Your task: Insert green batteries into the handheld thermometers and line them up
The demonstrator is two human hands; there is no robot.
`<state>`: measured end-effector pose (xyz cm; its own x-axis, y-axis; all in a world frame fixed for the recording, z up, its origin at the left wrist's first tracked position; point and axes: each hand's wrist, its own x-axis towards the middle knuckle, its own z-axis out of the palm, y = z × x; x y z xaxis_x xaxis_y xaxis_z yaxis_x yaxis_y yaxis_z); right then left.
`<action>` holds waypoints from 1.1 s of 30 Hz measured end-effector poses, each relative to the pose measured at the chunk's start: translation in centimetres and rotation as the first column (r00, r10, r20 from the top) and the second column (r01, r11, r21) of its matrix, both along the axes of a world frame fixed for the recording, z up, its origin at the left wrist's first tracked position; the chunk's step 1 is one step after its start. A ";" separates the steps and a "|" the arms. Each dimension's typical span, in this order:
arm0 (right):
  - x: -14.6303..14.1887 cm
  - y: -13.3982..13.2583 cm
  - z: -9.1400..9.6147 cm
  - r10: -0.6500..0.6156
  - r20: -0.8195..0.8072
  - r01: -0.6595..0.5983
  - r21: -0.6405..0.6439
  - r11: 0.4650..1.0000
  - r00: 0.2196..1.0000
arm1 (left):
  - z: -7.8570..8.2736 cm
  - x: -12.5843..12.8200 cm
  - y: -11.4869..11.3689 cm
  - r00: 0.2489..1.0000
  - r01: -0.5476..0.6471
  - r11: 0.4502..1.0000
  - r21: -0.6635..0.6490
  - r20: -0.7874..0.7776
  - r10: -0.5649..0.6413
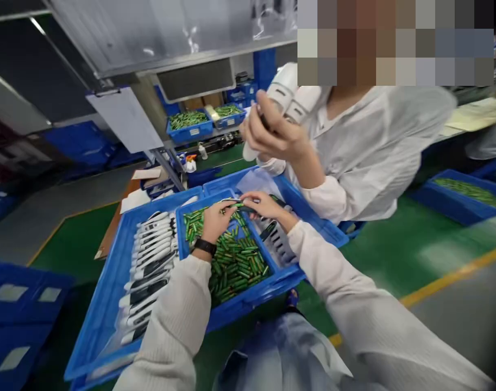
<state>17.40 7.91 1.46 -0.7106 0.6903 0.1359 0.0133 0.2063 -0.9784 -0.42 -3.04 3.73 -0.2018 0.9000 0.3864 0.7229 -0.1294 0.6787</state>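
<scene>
My left hand (216, 220) and my right hand (261, 205) meet over a small blue bin (248, 296) full of green batteries (235, 260). Both hands are closed around a slim white and black device (236, 205) held between them, with a green battery at it. A black watch (204, 247) sits on my left wrist. The small bin rests inside a large blue tray (105, 320). Rows of white and black devices (150, 260) lie left of the bin, and more of them (278, 241) lie to its right.
A co-worker in white leans over the far side, a hand (272, 130) holding white devices (290, 95). Blue bins of green batteries (189, 124) stand on a far shelf, another bin (463, 195) at right. A metal frame with a white board (129, 119) hangs overhead. Green floor with a yellow line (447, 279).
</scene>
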 end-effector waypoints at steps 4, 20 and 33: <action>-0.6 0.4 -1.4 -0.067 0.013 0.061 0.265 0.962 0.998 | -0.5 -0.2 0.5 0.999 0.030 0.999 0.039 0.029 -0.031; 0.1 -1.7 -0.7 -0.246 0.078 0.146 0.622 0.770 0.966 | -1.2 -0.3 0.7 0.975 0.001 1.000 0.030 0.221 -0.008; -0.3 -4.0 0.7 -0.474 0.222 0.157 0.756 0.636 0.852 | -0.4 0.4 0.9 0.840 0.257 0.953 -0.160 0.525 -0.138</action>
